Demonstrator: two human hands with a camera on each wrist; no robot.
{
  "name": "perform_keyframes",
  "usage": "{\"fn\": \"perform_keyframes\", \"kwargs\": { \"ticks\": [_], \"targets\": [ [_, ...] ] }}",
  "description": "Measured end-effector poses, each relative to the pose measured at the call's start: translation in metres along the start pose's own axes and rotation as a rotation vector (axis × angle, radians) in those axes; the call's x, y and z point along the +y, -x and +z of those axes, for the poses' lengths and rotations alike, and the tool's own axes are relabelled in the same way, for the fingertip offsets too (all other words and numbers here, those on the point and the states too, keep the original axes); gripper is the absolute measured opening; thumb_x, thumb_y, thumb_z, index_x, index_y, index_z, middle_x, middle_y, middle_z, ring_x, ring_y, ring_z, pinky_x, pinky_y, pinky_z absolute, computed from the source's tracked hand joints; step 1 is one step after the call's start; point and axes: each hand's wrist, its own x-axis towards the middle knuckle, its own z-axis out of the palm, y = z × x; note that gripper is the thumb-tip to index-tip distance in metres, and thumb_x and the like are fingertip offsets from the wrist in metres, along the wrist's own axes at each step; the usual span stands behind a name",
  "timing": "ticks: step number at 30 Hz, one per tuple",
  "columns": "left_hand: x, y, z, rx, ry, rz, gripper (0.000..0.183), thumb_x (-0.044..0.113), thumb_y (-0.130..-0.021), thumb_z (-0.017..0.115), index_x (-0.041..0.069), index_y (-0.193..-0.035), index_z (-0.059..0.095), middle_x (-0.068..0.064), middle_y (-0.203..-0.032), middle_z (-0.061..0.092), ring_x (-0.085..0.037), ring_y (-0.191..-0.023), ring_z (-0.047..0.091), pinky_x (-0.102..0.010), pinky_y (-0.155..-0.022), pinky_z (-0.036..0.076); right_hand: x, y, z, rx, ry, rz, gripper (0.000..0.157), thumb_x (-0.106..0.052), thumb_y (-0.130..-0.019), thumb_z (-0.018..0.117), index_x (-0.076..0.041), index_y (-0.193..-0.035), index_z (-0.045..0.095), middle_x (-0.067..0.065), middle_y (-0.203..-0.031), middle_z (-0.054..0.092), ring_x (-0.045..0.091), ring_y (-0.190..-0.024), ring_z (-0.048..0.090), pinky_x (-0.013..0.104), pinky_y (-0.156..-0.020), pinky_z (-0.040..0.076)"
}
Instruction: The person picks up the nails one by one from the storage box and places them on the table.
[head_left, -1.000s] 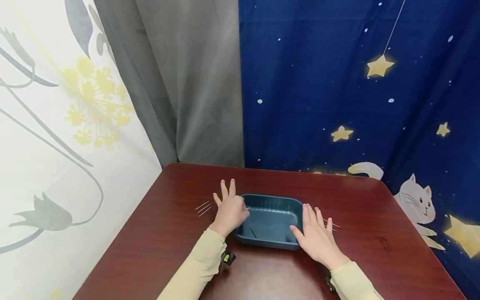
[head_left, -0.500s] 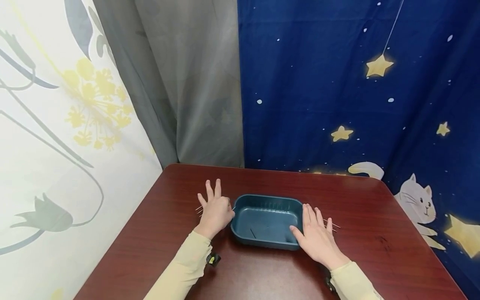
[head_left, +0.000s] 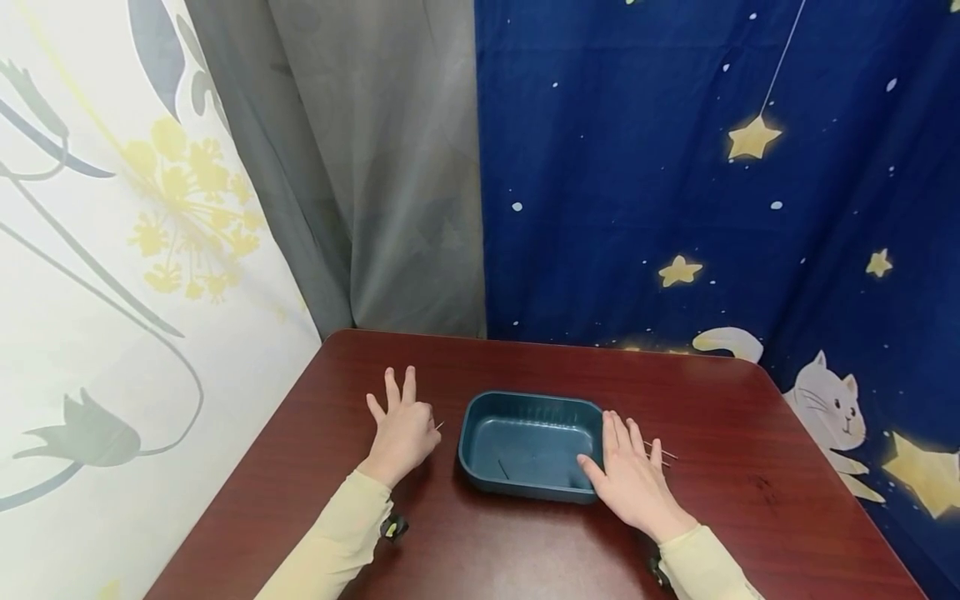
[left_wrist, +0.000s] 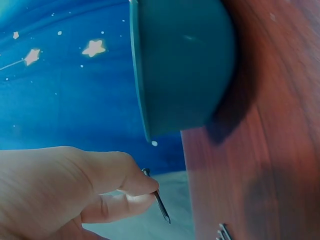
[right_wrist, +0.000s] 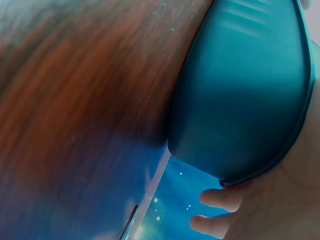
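My left hand (head_left: 401, 437) pinches a dark metal nail (left_wrist: 162, 206) between thumb and index finger, the other fingers spread upward. It hovers over the table, left of a dark teal plastic basin (head_left: 540, 450). In the left wrist view the nail's head and pointed tip stick out on either side of the pinch. Another nail (head_left: 503, 469) lies inside the basin near its front left. My right hand (head_left: 633, 479) rests with straight fingers over the basin's right rim, its thumb over the inside.
Thin nails (head_left: 662, 455) lie on the table beyond my right fingers. More nails (left_wrist: 223, 232) lie on the table near my left hand, mostly hidden from the head view. The dark red table (head_left: 480, 550) backs onto grey and blue star-patterned curtains (head_left: 637, 167).
My left hand has moved left, from over the basin's left rim to the table beside it, still pinching the nail. My right hand stays on the basin's right rim.
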Motion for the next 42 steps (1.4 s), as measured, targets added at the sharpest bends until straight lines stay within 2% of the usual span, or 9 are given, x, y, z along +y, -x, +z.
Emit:
{"fn": "perform_keyframes", "kwargs": {
  "ticks": [11,20,30,42],
  "targets": [
    [-0.027,0.007,0.005,-0.031,-0.015,-0.037,0.025,0.021,-0.072,0.073,0.026,-0.053,0.058,-0.022,-0.15,0.012,-0.044,-0.136,-0.013,-0.075,-0.092,0.001,0.0,0.0,0.0,-0.011,-0.001,0.002,0.087,-0.058,-0.086,0.049,-0.009,-0.148,0.011,0.013,-0.15,0.02,0.04,-0.136,0.014,0.071,-0.097,0.004],
    [-0.043,0.006,0.016,-0.06,-0.002,-0.066,0.028,0.015,-0.072,0.068,0.025,-0.05,0.055,-0.024,-0.149,0.014,-0.045,-0.135,-0.012,-0.076,-0.09,-0.003,0.0,-0.001,0.0,0.003,-0.002,0.005,0.086,-0.057,-0.086,0.049,-0.009,-0.147,0.013,0.013,-0.15,0.022,0.04,-0.135,0.015,0.071,-0.096,0.006],
    [-0.047,-0.004,0.023,-0.089,-0.036,-0.078,0.027,0.013,-0.071,0.07,0.022,-0.051,0.055,-0.024,-0.149,0.016,-0.047,-0.135,-0.01,-0.077,-0.091,0.0,0.001,-0.001,0.001,0.011,-0.005,0.002,0.086,-0.056,-0.085,0.05,-0.008,-0.147,0.014,0.013,-0.15,0.022,0.04,-0.135,0.016,0.071,-0.096,0.006],
    [-0.052,-0.016,0.037,-0.086,-0.065,-0.069,0.028,0.014,-0.07,0.074,0.023,-0.052,0.055,-0.025,-0.149,0.013,-0.046,-0.134,-0.015,-0.077,-0.09,-0.005,0.0,-0.001,0.001,-0.004,0.014,0.007,0.088,-0.06,-0.085,0.046,-0.01,-0.148,0.009,0.012,-0.151,0.019,0.039,-0.136,0.015,0.07,-0.097,0.007]
  ]
}}
